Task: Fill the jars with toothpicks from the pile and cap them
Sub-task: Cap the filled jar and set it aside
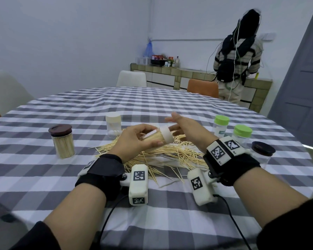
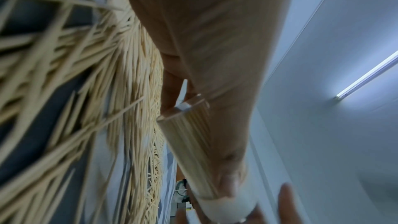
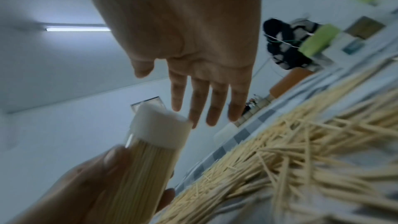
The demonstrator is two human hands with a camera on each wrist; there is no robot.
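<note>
Item, in hand: our left hand [image 1: 134, 139], fingers [image 1: 145, 128] curled round a full toothpick jar [image 1: 156, 139], tilted, white cap [image 1: 166, 135] on, held over the pile [image 1: 170, 154]; likely just capped. Our right hand [image 1: 186, 129]: fingers [image 3: 198, 98] straight and spread, holding nothing, just beside the cap. On the checked surface [image 1: 43, 177]: one brown-capped full jar [image 1: 62, 141] at left, set apart as finished, we judge; other capped jars stand around the pile
</note>
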